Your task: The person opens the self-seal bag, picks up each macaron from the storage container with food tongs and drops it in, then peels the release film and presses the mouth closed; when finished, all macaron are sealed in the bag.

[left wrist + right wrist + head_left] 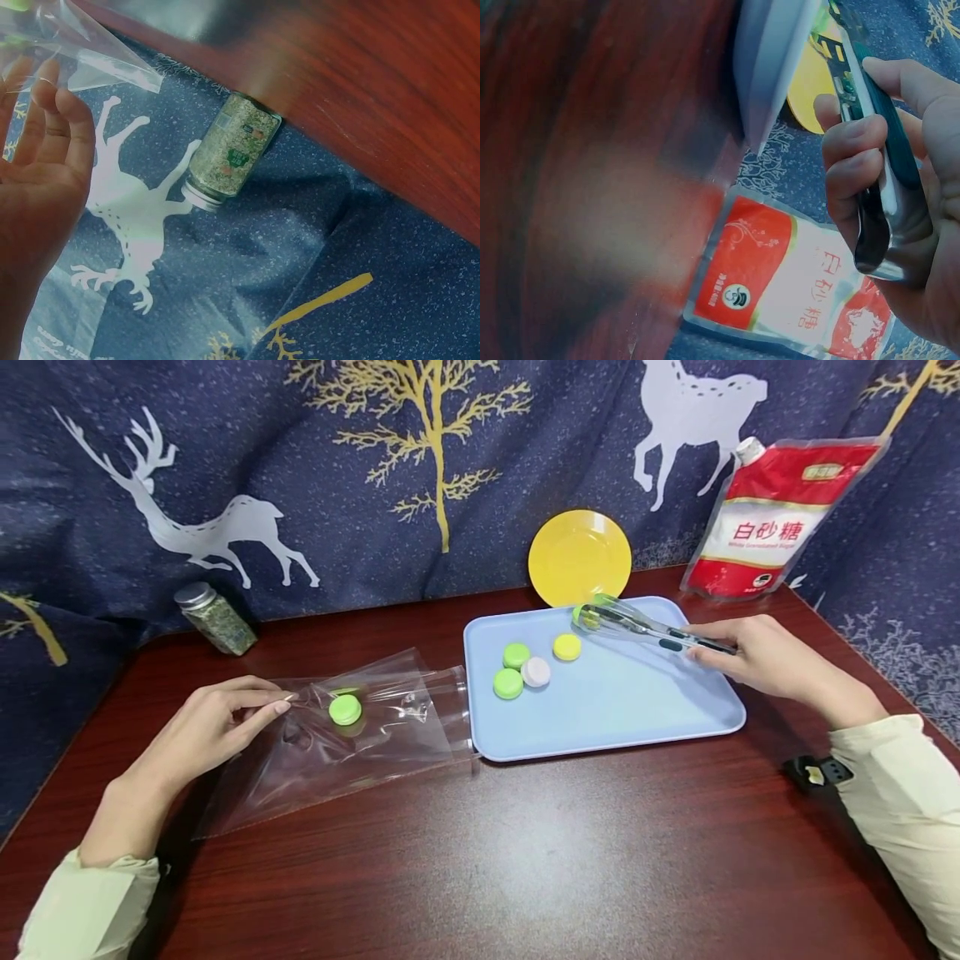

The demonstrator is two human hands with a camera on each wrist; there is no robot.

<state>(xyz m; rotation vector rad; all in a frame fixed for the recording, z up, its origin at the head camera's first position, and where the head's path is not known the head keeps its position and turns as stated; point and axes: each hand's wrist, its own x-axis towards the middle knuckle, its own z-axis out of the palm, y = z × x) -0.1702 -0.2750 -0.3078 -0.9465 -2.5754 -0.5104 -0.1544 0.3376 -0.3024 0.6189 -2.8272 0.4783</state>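
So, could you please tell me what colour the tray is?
The tray is light blue; it shows best in the head view.

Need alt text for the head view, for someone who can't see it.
A person's right hand holds tongs over the back of a blue tray of green, white and yellow macarons. Left of the tray, their left hand pinches a clear bag where another green macaron shows.

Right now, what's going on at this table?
A person's left hand pinches a clear bag; a green macaron-like round lies in or on it. The right hand grips tongs, with another green round at their tips by the blue tray's far edge. Two more green rounds, a pale one and a yellow one sit on the tray.
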